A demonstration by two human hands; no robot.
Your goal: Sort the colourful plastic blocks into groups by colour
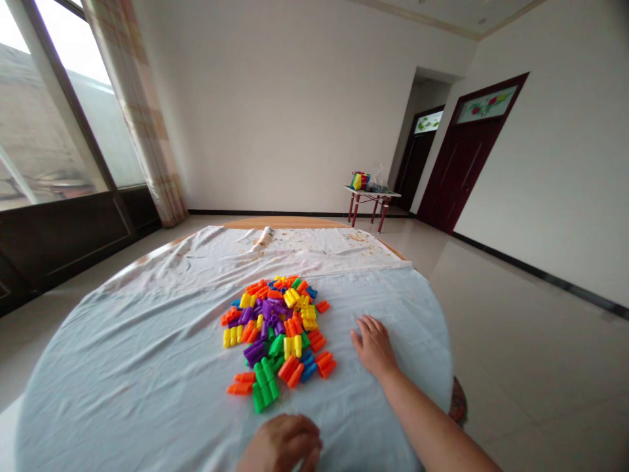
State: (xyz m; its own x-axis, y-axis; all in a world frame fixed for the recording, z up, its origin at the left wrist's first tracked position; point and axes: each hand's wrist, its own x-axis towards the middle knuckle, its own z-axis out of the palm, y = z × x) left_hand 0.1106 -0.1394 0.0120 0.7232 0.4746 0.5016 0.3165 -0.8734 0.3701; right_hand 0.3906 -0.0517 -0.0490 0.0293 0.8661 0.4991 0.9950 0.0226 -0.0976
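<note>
A heap of plastic bullet-shaped building blocks in orange, purple, yellow, green and blue lies on the pale blue cloth (162, 367). Nearest to me in the heap is a green block (266, 385), with an orange block (241, 384) on its left. My right hand (373, 344) rests on the cloth to the right of the heap, palm down, fingers stretched out and holding nothing. Just below the green block, at the bottom edge of the view, my left hand (285, 442) has loosely bent fingers, and no block shows in it. Part of that hand is cut off.
A stained white cloth (314, 252) covers the far part of the round table (285, 223). Against the back wall, a small table (371, 192) carries a colourful bag (360, 180) and a clear plastic bag (378, 178). Windows and a curtain (142, 124) are on the left, dark red doors on the right.
</note>
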